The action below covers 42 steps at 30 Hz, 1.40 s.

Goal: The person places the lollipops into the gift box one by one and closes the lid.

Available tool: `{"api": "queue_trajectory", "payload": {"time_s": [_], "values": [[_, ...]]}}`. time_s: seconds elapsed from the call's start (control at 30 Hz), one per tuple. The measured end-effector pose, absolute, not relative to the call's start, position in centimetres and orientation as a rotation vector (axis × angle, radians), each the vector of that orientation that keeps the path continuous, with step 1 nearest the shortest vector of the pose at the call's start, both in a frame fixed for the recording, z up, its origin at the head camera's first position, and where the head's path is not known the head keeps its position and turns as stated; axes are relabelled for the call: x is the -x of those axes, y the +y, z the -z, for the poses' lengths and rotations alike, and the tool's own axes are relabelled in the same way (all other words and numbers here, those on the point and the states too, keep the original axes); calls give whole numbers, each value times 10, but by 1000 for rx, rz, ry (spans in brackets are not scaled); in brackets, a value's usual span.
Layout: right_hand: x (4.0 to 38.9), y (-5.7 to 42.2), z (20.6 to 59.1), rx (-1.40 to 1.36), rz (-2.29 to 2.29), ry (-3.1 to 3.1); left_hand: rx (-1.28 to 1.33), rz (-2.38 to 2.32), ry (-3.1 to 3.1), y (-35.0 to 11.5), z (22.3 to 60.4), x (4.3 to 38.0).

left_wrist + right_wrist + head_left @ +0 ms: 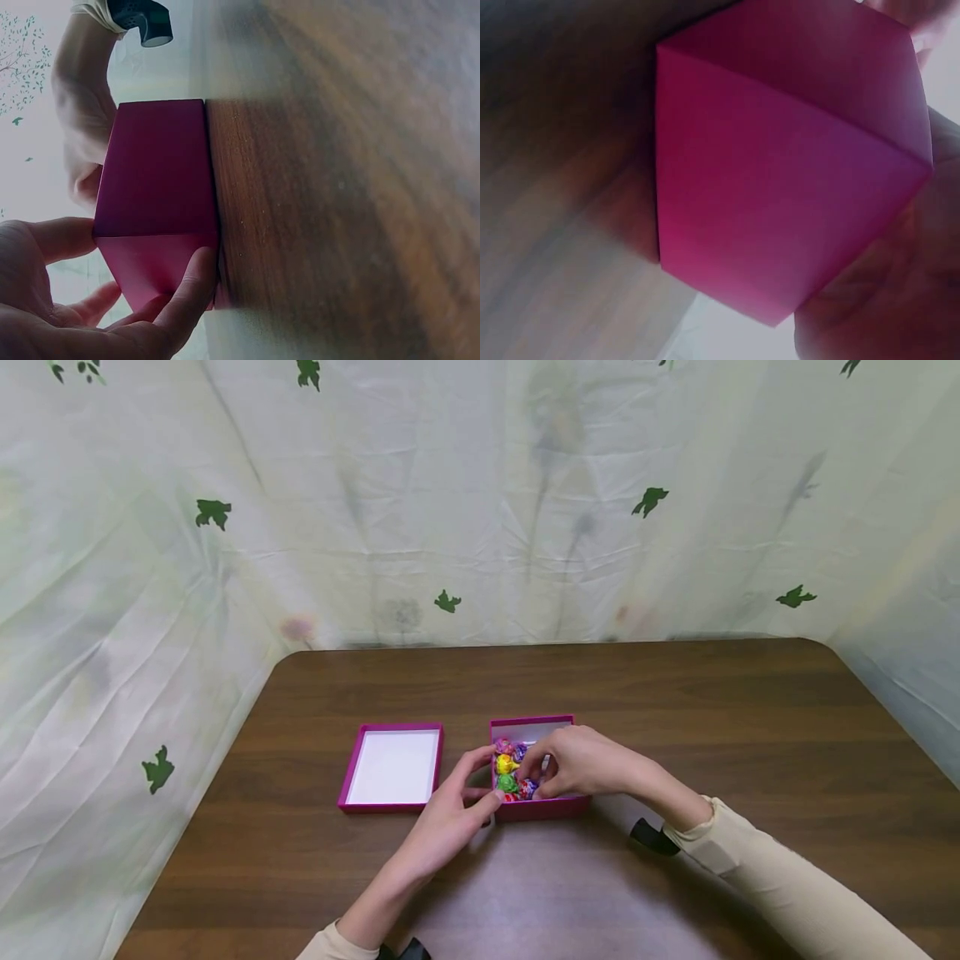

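Note:
A magenta box [542, 810] stands on the table with several shiny wrapped candies in its left part, among them a yellow candy [506, 764] and a green candy [507, 783]. My right hand [581, 762] reaches over the box's right side, its bent fingers and thumb pinching a purple wrapped candy [528, 789]; the fingertips are partly hidden. My left hand [452, 814] rests against the box's left side, fingers fairly straight. In the left wrist view one digit touches the box's [154, 172] upper corner and another lies along its end wall.
To the left of the box lies a magenta lid [438, 752] with its white inside facing up. Brown wood-grain table [712, 718] surrounds both. A pale curtain with green leaf shapes [447, 601] hangs behind the table and at its sides.

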State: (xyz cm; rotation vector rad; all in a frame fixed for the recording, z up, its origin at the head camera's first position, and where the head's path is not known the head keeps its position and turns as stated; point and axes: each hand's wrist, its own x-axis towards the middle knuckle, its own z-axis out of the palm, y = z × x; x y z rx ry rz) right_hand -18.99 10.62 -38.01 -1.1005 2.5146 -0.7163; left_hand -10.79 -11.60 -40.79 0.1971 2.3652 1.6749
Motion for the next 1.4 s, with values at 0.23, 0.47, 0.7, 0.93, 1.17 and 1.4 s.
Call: {"api": "queue_trajectory", "payload": {"time_s": [0.23,0.47,0.7,0.93,1.17,1.4], "values": [[187,103,384,1172,647,2599,-213,-1682,2357,-117,408,109],[188,105,385,1201,669,2555,-205,-1679,2356,-117,408,109],[188,106,385,1238,687,2540,-198,-1674,2361,-116,408,109],[188,107,385,1230,726,2523,-205,-1680,2364,-116,408,108],[194,114,388,1213,926,2388,-218,-1688,2339,-117,409,109],[198,122,391,1225,1190,2222,-208,-1679,2329,-117,408,109]]}}
